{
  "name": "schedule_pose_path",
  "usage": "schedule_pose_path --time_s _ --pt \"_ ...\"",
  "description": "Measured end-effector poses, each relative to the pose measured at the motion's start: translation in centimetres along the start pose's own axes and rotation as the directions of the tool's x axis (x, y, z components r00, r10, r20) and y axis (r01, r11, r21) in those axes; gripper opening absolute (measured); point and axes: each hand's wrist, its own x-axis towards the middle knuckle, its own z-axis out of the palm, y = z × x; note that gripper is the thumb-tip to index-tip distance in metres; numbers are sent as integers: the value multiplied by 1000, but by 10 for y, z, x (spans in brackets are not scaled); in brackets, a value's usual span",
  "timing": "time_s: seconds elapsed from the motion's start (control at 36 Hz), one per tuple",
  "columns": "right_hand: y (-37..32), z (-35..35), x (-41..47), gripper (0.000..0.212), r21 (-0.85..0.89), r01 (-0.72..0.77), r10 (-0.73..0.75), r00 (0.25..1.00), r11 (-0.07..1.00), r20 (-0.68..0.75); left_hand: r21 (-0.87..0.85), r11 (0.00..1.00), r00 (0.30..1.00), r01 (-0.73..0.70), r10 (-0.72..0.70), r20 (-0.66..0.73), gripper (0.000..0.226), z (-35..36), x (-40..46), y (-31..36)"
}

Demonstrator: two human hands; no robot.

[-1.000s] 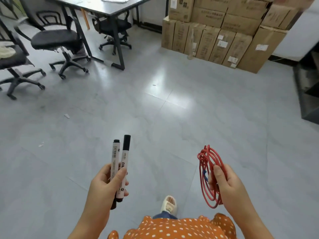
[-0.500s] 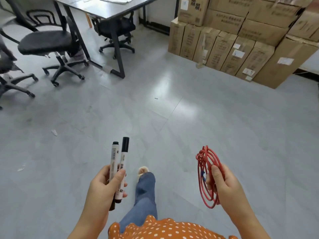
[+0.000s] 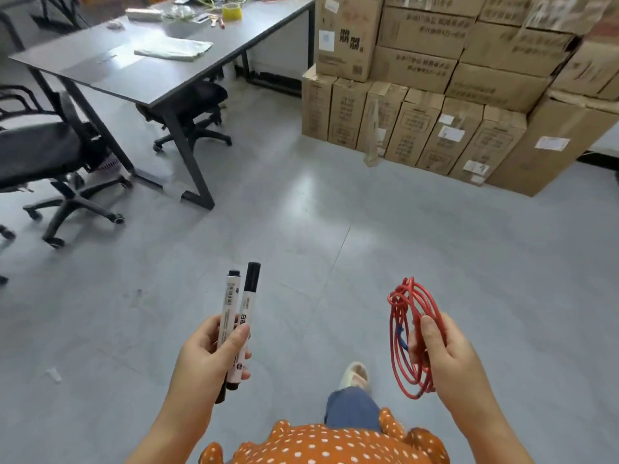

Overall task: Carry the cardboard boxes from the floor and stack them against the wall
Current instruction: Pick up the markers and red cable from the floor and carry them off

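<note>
A: What is each hand doing?

B: The left hand (image 3: 209, 354) grips two whiteboard markers (image 3: 238, 324) side by side, fingers and thumb curled round their barrels. Both stand nearly upright, black caps on top, one cap a little higher than the other. The right hand (image 3: 449, 358) grips a coil of red wire (image 3: 412, 336) — thumb pressed across the loops, fingers wrapped behind. A short blue bit shows among the red strands.

A: And the cardboard boxes?

B: The cardboard boxes (image 3: 445, 85) are stacked at the upper right, well apart from both hands. A bottom row of tall narrow cartons stands upright on the grey tiled floor (image 3: 335, 236), touching one another, with wider cartons laid flat in layers on top. Several carry white labels. A clear plastic bag (image 3: 372, 135) leans against the front of the lower row.

A: What else is there?

B: A dark grey desk (image 3: 160, 75) on black legs at the upper left — a folded pale sheet and, at the far end, a yellow tape roll (image 3: 229, 10) with small clutter that is too blurred to name. One black office chair (image 3: 191, 112) is tucked under the desk; another office chair (image 3: 50, 169) sits at the left edge. At the bottom are an orange polka-dot top, a jeans leg and a pale shoe (image 3: 354, 375) on the floor between the hands.
</note>
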Motion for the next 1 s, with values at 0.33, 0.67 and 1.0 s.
schedule_pose_path --time_s 0.33,0.67,1.0 --pt "-74 -25 280 26 -87 114 -103 987 990 122 -143 990 995 -9 -5 -97 9 135 201 108" --pt "-134 16 499 27 -147 136 -95 962 980 254 -173 985 964 27 -71 -258 5 173 366 174" --pt "-232 129 695 30 -151 186 -146 959 971 243 -137 989 965 -52 15 -260 8 145 600 287"
